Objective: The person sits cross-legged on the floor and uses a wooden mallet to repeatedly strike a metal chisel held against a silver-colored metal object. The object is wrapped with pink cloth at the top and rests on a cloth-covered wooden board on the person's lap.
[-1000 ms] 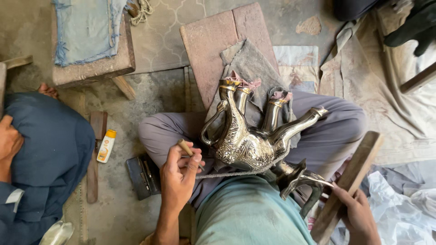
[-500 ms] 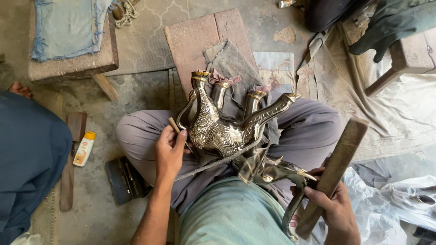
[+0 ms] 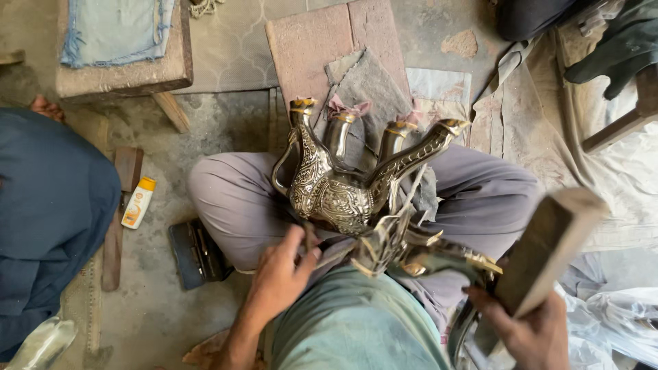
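An engraved silver-coloured metal animal figure (image 3: pixel 343 185) lies upside down on my lap, its four gold-tipped legs pointing away from me. My left hand (image 3: pixel 282 267) rests against its underside at the near end, fingers curled around a small tool that is mostly hidden. My right hand (image 3: pixel 528 329) grips a thick wooden block (image 3: pixel 548 247) raised beside the figure's ornate head (image 3: pixel 411 253), which curls toward my right knee.
A person in dark blue clothes (image 3: pixel 48 219) sits at the left. A wooden stool with blue cloth (image 3: pixel 116 41) stands at top left. A brick slab with grey rags (image 3: pixel 322 48) lies ahead. A small yellow-capped bottle (image 3: pixel 138 202) and dark case (image 3: pixel 195 253) lie on the floor.
The view has shifted, so everything sits further right and lower. My left hand slid down the figure toward its near end. The wooden block in my right hand has swung upward.
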